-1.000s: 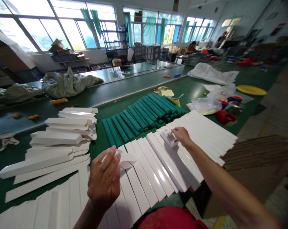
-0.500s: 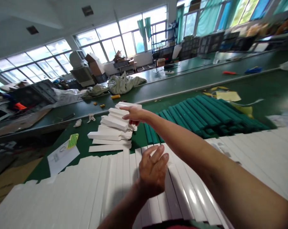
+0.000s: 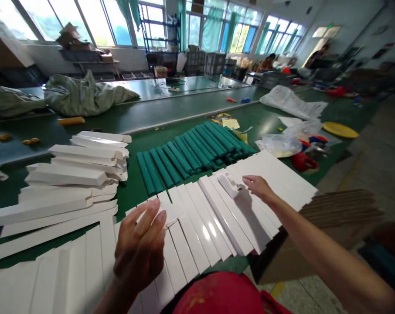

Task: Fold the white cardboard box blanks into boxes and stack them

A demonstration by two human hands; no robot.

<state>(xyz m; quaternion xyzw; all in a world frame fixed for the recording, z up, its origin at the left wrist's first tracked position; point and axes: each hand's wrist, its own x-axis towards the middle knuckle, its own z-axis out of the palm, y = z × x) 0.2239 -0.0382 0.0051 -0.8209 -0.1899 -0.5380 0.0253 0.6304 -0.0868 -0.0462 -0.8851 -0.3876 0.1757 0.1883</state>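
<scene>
My left hand [image 3: 140, 244] hovers over or rests on the row of long white boxes [image 3: 192, 218]; I cannot tell which. Its fingers are loosely bent with gaps between them, and nothing shows clearly in its grip. A thin whitish flap or film [image 3: 173, 213] lies just beyond its fingertips. Farther right, my right hand [image 3: 259, 187] stretches over the boxes, fingers extended and apparently holding nothing. Just left of its fingertips, small white parts [image 3: 230, 184] lie on the boxes. Dark green ribbed bars [image 3: 194, 150] lie in a row behind the boxes.
Folded white cartons [image 3: 76, 172] are stacked at the left. To the right are clear plastic bags [image 3: 282, 141], a red container [image 3: 304, 162] and a yellow disc [image 3: 340, 129]. Flattened cardboard [image 3: 344, 213] stands beside the table. A grey-green sheet [image 3: 83, 93] lies at the back; people [image 3: 266, 64] are far off.
The view has turned right. My right hand has moved from the white carton stack to the small white parts at the right. My left hand stays over the boxes in a similar pose.
</scene>
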